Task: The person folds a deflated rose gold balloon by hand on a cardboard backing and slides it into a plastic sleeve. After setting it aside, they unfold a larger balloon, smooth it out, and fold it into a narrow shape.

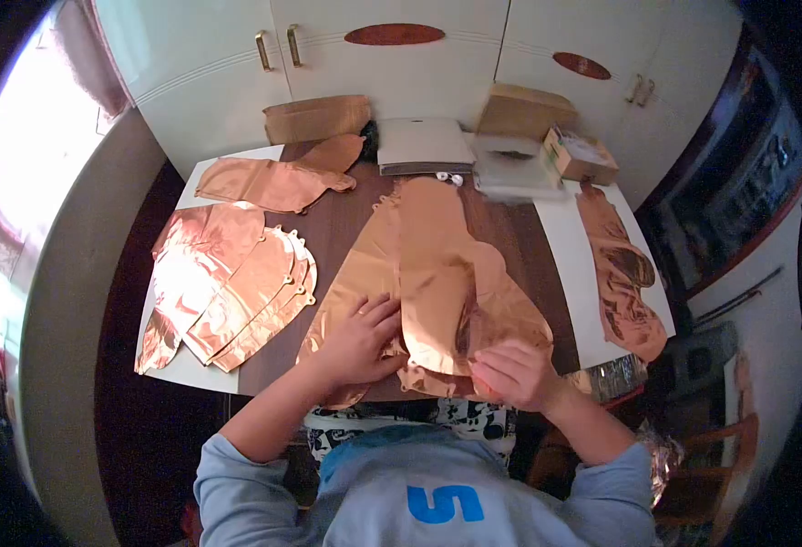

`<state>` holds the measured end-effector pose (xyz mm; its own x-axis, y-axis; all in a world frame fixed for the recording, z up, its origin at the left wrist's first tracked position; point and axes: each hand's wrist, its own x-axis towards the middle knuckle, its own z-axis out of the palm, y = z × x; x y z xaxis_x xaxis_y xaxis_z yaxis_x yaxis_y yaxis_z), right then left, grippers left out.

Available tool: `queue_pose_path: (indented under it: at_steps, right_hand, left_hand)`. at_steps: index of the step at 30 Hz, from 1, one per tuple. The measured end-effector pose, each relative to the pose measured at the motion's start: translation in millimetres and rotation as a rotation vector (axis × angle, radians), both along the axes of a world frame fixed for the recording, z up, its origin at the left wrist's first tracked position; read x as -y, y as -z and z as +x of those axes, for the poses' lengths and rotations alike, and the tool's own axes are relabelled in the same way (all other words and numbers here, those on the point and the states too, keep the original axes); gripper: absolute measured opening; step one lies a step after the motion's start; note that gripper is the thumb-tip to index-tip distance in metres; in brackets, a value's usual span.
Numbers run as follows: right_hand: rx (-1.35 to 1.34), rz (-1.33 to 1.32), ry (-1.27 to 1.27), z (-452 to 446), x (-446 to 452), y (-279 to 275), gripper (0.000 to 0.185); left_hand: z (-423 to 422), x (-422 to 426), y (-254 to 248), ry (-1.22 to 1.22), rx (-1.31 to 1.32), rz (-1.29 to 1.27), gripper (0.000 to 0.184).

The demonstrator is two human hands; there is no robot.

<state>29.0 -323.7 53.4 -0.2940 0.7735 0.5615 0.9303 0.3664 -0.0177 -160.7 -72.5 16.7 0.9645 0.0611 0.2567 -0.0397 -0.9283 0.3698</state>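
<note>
Shiny rose-gold flat foil sheets (437,301) lie mid-table, bottoms near the brown wooden table's (342,237) 6 o'clock edge. Your left hand (363,340) rests open on them, probably steadying; your blurred right hand (513,374) curls at 5 o'clock, grip unclear. Wood strips at 10 and 2 leave sliding room.

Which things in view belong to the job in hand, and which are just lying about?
Likely in use:
copper-coloured foil shapes under the left hand
matching foil stack at left

Probably just lying about:
pale box
small carton
small white items
</note>
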Motion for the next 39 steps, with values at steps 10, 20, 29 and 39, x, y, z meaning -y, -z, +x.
queue_pose_path:
  at_steps: [10,20,29,39]
  right_hand:
    - [0.037,0.019,-0.064,-12,3,13,0.025]
    - [0.098,0.018,-0.129,-12,-8,13,0.025]
    - [0.100,0.004,-0.147,-8,-7,14,0.026]
    - [0.064,-0.023,-0.164,-8,-10,20,0.021]
  left_hand:
    - [-13,-11,-14,-0.116,0.014,-0.096,0.051]
    - [3,-14,-30,-0.143,0.160,-0.120,0.044]
    - [22,-21,3,-0.088,0.136,-0.073,0.042]
    - [17,-17,-9,-0.150,0.065,0.011,0.044]
